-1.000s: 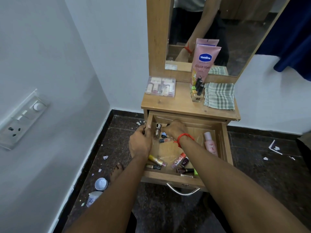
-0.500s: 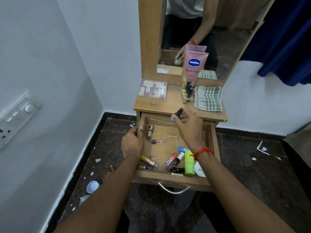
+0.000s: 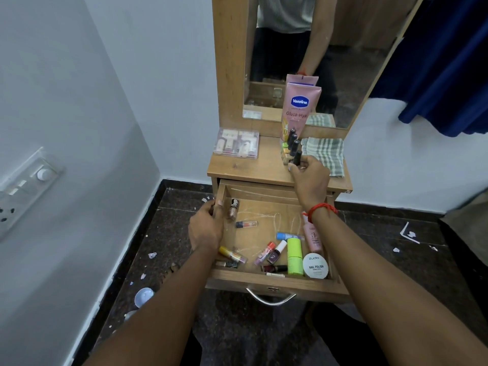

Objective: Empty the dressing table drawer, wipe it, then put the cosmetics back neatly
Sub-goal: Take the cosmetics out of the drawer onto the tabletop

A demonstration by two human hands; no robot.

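Our right hand pinches a dark-capped bottle at the near end of the bottle row on the table. We should stand it upright beside its neighbour before releasing. Our left hand grips the left wall of the open drawer; several cosmetics lie inside.

Our right hand is no longer in the drawer, where it reached toward the back a second ago. It is now up over the counter. Its fingers pinch a small dark-capped bottle, taken out of the drawer and now right at the near end of the row of bottles.
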